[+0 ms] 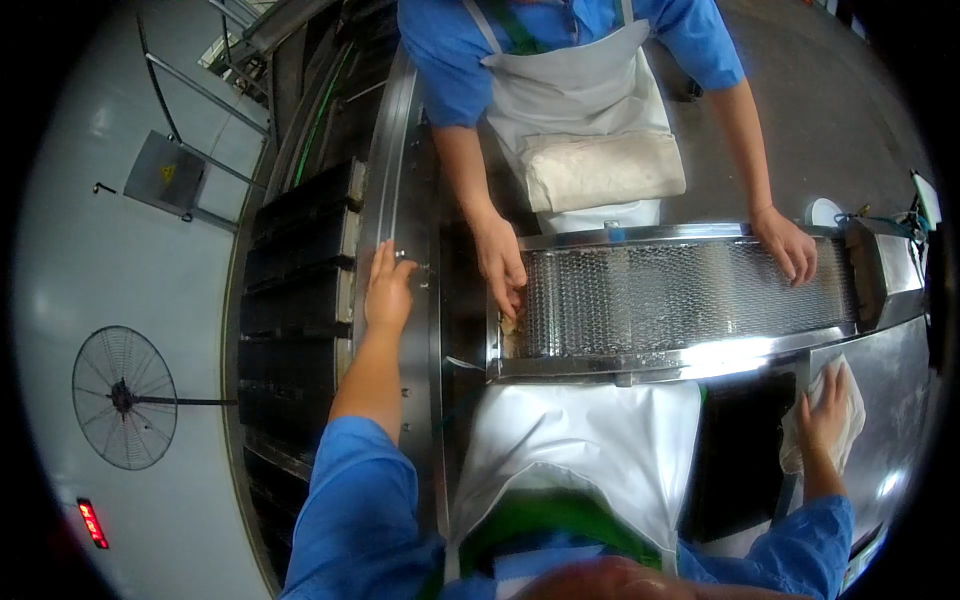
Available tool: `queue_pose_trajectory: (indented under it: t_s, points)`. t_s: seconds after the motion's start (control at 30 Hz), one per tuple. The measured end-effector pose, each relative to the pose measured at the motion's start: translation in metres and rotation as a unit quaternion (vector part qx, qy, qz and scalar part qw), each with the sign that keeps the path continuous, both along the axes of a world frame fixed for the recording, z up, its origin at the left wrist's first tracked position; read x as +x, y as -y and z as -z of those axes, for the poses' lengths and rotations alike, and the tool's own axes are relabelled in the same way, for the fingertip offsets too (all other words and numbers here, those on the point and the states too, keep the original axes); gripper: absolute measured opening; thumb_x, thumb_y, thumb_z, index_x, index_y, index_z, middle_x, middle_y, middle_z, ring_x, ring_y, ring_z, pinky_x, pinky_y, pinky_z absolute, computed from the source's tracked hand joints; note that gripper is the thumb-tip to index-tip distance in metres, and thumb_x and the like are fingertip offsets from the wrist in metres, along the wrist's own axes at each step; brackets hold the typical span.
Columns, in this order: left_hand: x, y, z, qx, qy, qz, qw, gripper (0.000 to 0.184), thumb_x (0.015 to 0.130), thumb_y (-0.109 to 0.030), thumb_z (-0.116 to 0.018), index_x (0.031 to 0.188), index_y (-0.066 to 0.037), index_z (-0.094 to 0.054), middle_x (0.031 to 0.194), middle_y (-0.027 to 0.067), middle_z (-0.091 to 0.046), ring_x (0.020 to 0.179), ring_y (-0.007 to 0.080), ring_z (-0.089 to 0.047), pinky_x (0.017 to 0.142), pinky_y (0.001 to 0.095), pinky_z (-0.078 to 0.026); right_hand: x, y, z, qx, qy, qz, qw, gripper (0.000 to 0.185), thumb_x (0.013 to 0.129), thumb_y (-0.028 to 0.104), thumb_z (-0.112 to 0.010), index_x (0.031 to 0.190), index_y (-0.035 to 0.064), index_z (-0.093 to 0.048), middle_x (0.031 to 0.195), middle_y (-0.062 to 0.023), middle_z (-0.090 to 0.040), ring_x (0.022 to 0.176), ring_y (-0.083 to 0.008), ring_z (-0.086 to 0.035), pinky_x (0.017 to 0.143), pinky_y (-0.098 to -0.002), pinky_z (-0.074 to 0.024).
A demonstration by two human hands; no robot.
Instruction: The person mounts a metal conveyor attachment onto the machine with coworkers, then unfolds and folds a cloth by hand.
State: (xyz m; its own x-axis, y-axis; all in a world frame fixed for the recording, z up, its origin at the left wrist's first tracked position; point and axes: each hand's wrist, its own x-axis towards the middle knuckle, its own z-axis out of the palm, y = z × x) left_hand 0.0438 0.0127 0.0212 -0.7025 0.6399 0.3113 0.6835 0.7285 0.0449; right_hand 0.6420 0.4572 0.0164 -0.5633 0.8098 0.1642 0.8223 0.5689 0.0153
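At the left, my left hand (388, 288) rests on the steel frame (385, 190) beside the black slats, fingers extended and nothing held. My right hand (824, 410) lies spread over a whitish cloth (850, 415) on the steel surface at the lower right. Between my arms runs a metal mesh belt (650, 295) in a shiny steel frame. Across it stands a co-worker in a white apron; one of their hands (500, 262) touches a small brownish piece (510, 335) at the belt's left end, and their other hand (785, 245) is over the mesh near its right end.
Black slats (290, 300) line the left machine. On the wall beyond are a fan (123, 393), a grey box with a warning sign (165, 175) and a red display (92, 523). A steel housing (888, 270) with cables stands at the belt's right end.
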Motion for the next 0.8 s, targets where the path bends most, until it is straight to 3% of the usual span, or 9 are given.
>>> queue_pose_trajectory:
  t_s: [0.8]
  points:
    - [0.0010,-0.0012,-0.0015,-0.016,0.017,-0.022,0.999,0.025,0.076,0.005,-0.059,0.095,-0.010,-0.067,0.143,0.0168,-0.040,0.134,0.0307,-0.035,0.106,0.0358,-0.036,-0.0033,0.0058,-0.0048,0.001,0.013,0.011,1.000,0.072,0.073,0.016,-0.070,0.137,0.0083,-0.039,0.148,-0.0192,-0.030,0.135,-0.0382,-0.030,0.109,-0.0435,-0.0293]
